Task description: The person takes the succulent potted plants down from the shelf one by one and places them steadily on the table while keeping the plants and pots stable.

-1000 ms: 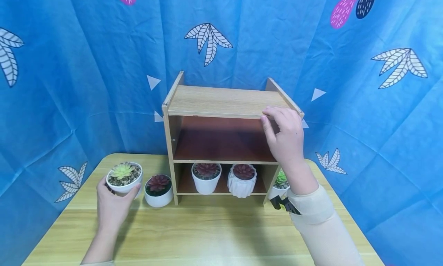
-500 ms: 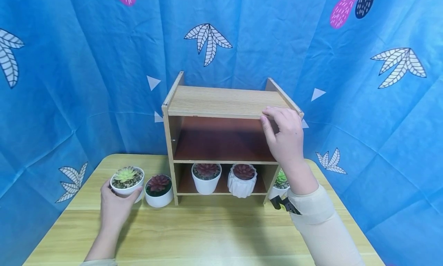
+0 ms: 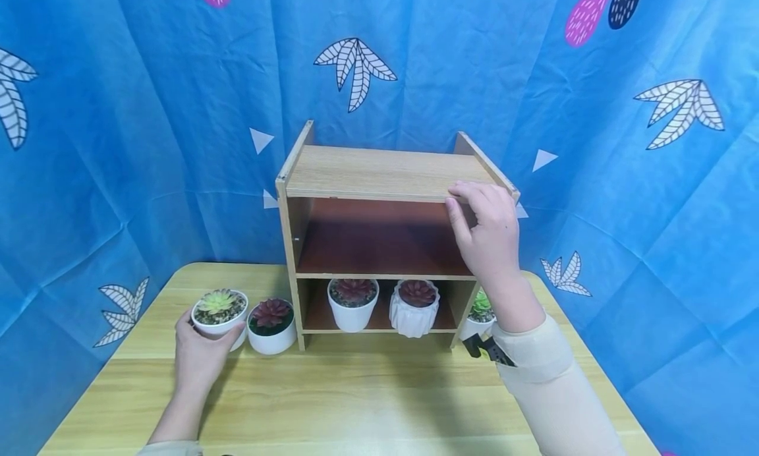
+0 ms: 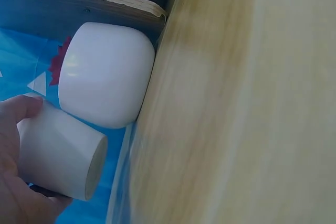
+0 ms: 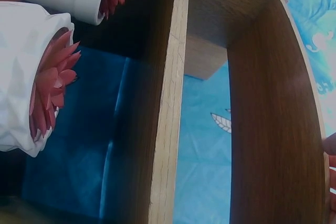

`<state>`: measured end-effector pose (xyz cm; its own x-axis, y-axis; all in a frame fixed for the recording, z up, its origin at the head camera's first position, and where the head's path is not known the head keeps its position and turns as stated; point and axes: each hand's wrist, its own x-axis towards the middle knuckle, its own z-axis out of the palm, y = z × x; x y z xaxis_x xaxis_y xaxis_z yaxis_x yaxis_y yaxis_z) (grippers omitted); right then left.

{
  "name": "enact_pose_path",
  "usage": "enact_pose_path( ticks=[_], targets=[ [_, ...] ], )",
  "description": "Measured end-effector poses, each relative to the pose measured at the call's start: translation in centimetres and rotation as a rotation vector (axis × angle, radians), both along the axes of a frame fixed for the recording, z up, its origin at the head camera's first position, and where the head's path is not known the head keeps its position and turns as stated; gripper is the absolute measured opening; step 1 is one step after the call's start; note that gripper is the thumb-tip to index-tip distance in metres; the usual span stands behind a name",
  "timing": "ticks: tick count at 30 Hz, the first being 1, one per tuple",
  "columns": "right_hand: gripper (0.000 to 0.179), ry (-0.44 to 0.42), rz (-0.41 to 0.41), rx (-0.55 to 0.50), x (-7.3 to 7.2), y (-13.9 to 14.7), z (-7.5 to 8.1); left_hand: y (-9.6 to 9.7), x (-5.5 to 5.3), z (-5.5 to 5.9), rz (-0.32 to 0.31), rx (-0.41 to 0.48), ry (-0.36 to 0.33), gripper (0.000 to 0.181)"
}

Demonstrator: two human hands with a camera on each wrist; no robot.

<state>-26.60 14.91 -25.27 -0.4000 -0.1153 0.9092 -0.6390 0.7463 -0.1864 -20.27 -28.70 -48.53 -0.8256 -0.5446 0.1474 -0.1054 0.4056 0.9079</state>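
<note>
My left hand (image 3: pixel 199 357) grips a white pot with a light green succulent (image 3: pixel 218 306), thumb and fingers round its sides. In the left wrist view the white pot (image 4: pixel 60 150) leans, and its base looks a little off the table. Right beside it stands a low white pot with a dark red succulent (image 3: pixel 271 325). My right hand (image 3: pixel 491 228) holds the front edge of the top board of a wooden shelf (image 3: pixel 379 169), thumb below the edge and fingers on top. In the right wrist view only its fingertips (image 5: pixel 332 161) show at the right edge.
On the shelf's bottom level sit a smooth white pot (image 3: pixel 354 314) and a ridged white pot (image 3: pixel 415 319), both with dark red succulents. Another green succulent (image 3: pixel 481 308) stands right of the shelf, partly behind my right forearm. A blue patterned curtain (image 3: pixel 379 67) hangs behind the table (image 3: pixel 332 403).
My left hand has lowered the green succulent's pot and brought it slightly right, closer to the low red one. My right hand stays on the shelf's top board.
</note>
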Motion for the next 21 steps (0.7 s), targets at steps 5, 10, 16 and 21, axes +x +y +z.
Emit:
enact_pose_path(
  ticks=[5, 10, 16, 21],
  targets=[
    [0.018, 0.000, 0.000, 0.004, 0.06, 0.00, 0.02, -0.23, -0.31, 0.00, -0.017, -0.006, -0.031, 0.110],
    [0.017, -0.001, 0.003, 0.003, 0.04, -0.14, 0.03, -0.44, -0.43, -0.21, -0.020, -0.022, -0.060, 0.111],
    [0.018, -0.004, -0.008, 0.002, 0.09, -0.14, 0.06, -0.64, -0.62, -0.44, -0.029, -0.027, -0.064, 0.111],
    [0.018, -0.008, -0.013, 0.002, 0.15, -0.16, 0.07, -0.75, -0.65, -0.73, -0.032, -0.025, -0.083, 0.112]
  ],
)
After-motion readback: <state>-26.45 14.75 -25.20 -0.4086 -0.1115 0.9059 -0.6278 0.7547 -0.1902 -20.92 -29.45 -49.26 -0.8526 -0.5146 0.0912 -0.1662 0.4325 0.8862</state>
